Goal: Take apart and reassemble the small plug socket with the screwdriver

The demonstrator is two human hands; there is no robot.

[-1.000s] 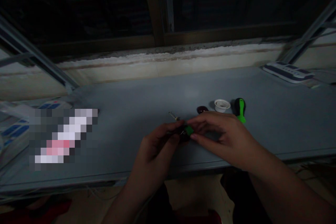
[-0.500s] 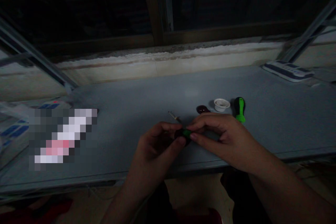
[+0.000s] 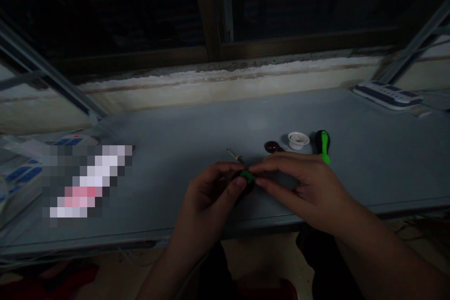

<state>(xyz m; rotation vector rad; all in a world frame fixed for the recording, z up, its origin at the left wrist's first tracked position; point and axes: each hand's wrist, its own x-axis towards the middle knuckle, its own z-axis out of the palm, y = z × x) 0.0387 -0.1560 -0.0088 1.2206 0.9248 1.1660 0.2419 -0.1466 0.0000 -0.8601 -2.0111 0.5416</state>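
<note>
Near the table's front edge, my left hand [image 3: 211,197] is closed on a small dark and green piece [image 3: 248,177], its thumb pressed on the near side. My right hand [image 3: 302,187] pinches toward the same piece from the right, fingertips at its edge. Just beyond the fingers lies a thin metal part [image 3: 233,154]. A dark reddish-brown round object [image 3: 272,146] rests behind my right hand, beside a white round cup-like part [image 3: 298,140]. Farther right is a green and black handle [image 3: 322,145], its lower end close to my right hand.
The grey table [image 3: 158,173] runs along a wall below a dark window. A white and dark power strip [image 3: 386,95] lies at the back right. More power strips [image 3: 26,173] and a pixelated area are at the left. Metal posts rise on both sides.
The dark and green piece has turned slightly between my fingers, and my left thumb has shifted a little over it. The view has moved slightly.
</note>
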